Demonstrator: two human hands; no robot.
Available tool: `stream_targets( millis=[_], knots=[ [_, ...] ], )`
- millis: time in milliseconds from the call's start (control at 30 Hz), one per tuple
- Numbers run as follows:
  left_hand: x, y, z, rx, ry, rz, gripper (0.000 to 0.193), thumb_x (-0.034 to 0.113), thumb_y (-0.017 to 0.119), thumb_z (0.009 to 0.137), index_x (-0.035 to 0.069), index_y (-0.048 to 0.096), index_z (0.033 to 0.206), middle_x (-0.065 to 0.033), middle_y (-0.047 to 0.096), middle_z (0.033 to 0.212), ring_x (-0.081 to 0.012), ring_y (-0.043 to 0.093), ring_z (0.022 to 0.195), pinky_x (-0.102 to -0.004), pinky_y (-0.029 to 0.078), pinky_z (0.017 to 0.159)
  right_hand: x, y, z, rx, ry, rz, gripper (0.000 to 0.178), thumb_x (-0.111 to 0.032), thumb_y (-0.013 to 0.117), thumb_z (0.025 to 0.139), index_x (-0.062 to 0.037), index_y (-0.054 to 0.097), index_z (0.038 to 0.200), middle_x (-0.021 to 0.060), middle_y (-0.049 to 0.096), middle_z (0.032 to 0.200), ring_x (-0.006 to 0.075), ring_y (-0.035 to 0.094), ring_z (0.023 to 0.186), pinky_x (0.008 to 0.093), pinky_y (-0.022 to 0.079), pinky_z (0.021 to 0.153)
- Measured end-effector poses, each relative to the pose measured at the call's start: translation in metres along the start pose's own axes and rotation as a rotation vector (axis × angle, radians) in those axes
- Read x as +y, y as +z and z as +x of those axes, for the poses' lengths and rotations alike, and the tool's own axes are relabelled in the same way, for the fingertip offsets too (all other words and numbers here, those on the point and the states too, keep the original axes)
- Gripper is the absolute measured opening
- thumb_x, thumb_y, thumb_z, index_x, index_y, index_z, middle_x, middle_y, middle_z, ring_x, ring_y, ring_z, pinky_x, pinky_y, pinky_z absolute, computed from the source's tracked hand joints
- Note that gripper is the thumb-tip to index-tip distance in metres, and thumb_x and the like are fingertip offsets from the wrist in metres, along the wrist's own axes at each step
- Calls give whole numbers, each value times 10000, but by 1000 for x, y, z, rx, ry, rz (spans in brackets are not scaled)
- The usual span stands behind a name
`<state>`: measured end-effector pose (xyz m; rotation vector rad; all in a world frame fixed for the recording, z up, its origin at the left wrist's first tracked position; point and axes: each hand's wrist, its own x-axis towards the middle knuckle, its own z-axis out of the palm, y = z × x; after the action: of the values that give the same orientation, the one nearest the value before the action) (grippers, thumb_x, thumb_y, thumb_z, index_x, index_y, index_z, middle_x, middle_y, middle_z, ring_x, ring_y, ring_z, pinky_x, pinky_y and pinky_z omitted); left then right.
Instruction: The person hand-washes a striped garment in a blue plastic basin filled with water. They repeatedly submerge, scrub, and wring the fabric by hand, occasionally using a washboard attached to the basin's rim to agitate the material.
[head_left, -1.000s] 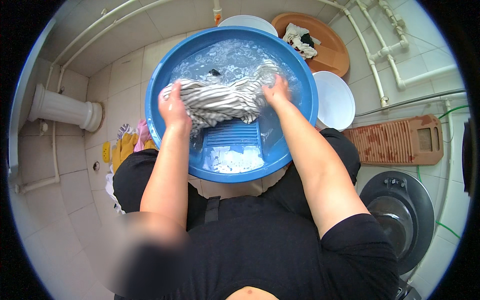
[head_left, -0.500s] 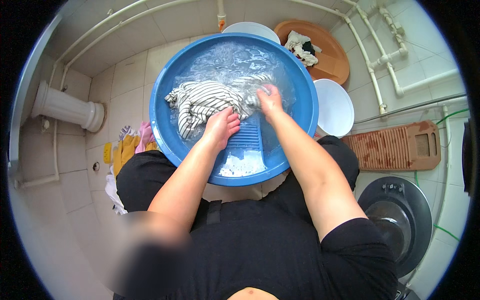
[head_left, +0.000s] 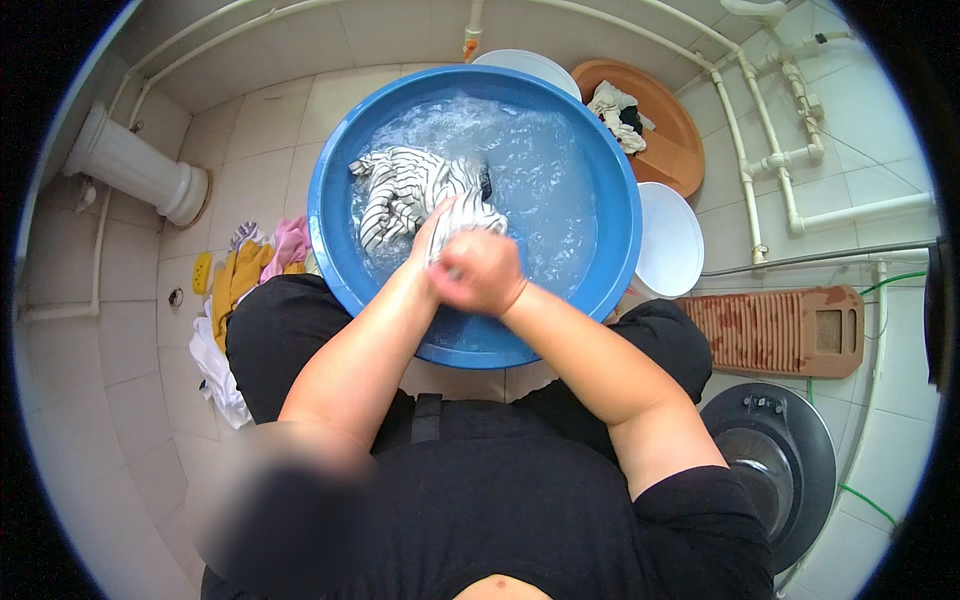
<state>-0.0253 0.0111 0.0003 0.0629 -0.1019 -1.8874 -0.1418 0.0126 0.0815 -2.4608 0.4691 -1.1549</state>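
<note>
A blue round tub of sudsy water stands between my knees. In its left half lies a wet white garment with black stripes, bunched up and partly in the water. My right hand is closed on a pulled-up end of this garment, near the tub's front. Under that end is my left hand, against the cloth, its fingers hidden by the fabric and by my right hand. The ribbed washboard area built into the tub is mostly covered by my hands.
Right of the tub are a white basin, a brown washboard and a dark round lidded appliance. An orange-brown basin holding clothes stands behind. Piled clothes and a yellow brush-like object lie left. White pipes line the walls.
My right hand has come left and nearer, out of the water, drawing an end of the striped garment over my left hand. The garment's right part no longer stretches across the tub.
</note>
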Motion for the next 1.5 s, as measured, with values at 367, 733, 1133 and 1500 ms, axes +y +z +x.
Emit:
stream_targets(
  millis=[367, 733, 1133, 1500],
  knots=[
    [-12, 30, -7, 388, -53, -27, 384, 469, 490, 806, 103, 606, 810, -64, 611, 783, -240, 583, 719, -370, 473, 651, 8, -5, 4, -119, 313, 2, 156, -227, 567, 766, -93, 569, 685, 129, 565, 651, 327, 567, 618, 393, 447, 535],
    [-8, 23, 9, 977, 159, 334, 551, 380, 565, 816, 129, 390, 1274, -118, 423, 1264, -329, 358, 1174, -480, 179, 1021, 150, -38, -54, -458, 1091, -543, 460, -417, 615, 727, -38, 607, 989, 163, 569, 1017, 314, 502, 1007, 383, 403, 881],
    [3, 20, 6, 303, -36, 46, 587, 613, 400, 814, 81, 535, 1024, -128, 569, 1012, -284, 540, 975, -480, 395, 873, 39, -10, 8, -193, 518, 288, 324, -107, 629, 642, -103, 504, 941, 86, 567, 894, 219, 579, 812, 320, 466, 700],
    [-36, -18, 8, 290, 175, 375, 345, 324, 391, 871, 92, 516, 1094, -72, 581, 1032, -194, 568, 936, -388, 436, 861, 38, -1, -4, 58, 323, -40, 168, -234, 636, 676, -88, 555, 678, 128, 588, 716, 314, 576, 688, 388, 461, 577]
  ],
)
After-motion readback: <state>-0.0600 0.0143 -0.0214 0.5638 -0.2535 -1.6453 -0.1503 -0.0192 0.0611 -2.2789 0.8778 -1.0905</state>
